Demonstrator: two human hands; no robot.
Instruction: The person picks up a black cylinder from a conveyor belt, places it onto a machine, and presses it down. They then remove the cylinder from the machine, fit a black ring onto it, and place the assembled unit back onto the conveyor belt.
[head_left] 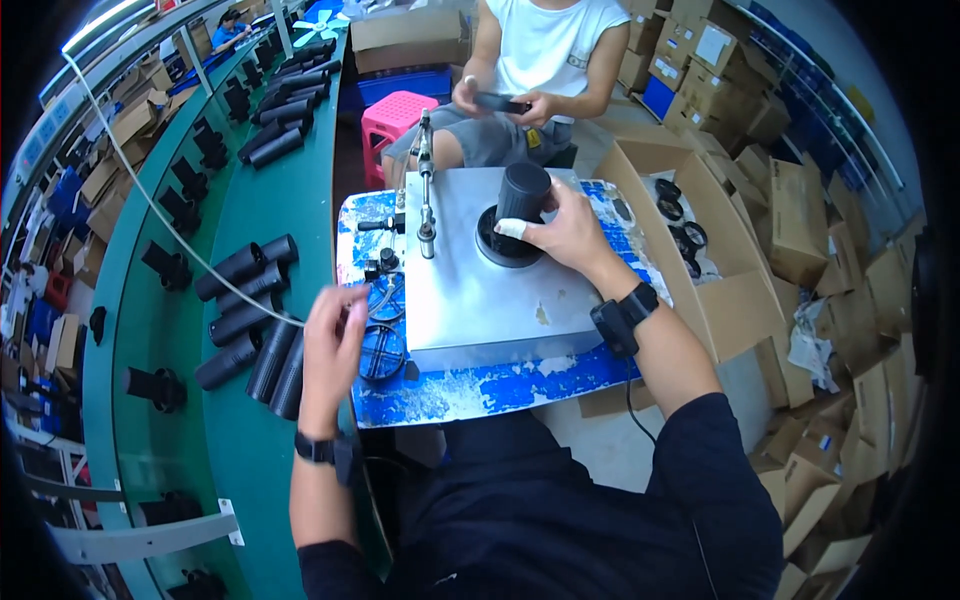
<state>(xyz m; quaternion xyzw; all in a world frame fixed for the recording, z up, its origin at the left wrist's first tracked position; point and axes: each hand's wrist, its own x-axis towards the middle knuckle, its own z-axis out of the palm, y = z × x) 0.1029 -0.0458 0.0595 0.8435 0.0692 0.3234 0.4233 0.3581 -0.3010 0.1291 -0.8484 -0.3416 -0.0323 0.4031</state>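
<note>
the right hand (572, 230) grasps a black tube (525, 185) just above the centre of the frame, its white-wrapped thumb across the near side. the tube stands roughly upright at a dark ring (510, 257) on top of a metal box (500, 320); whether its foot sits inside the ring, i cannot tell. the box rests on a worn blue table (480, 393).

left of centre, the left hand (335, 335) is blurred, fingers bent, near the table's left edge. a pale hose (170, 222) runs down from the upper left to beside it; i cannot tell whether the hand grips anything.

more black tubes lie on the green bench (235, 450) at left. at upper right, an open carton (735, 250) holds black rings (690, 237). at top centre, a seated person in a white top (550, 45) holds a dark piece (500, 103).
</note>
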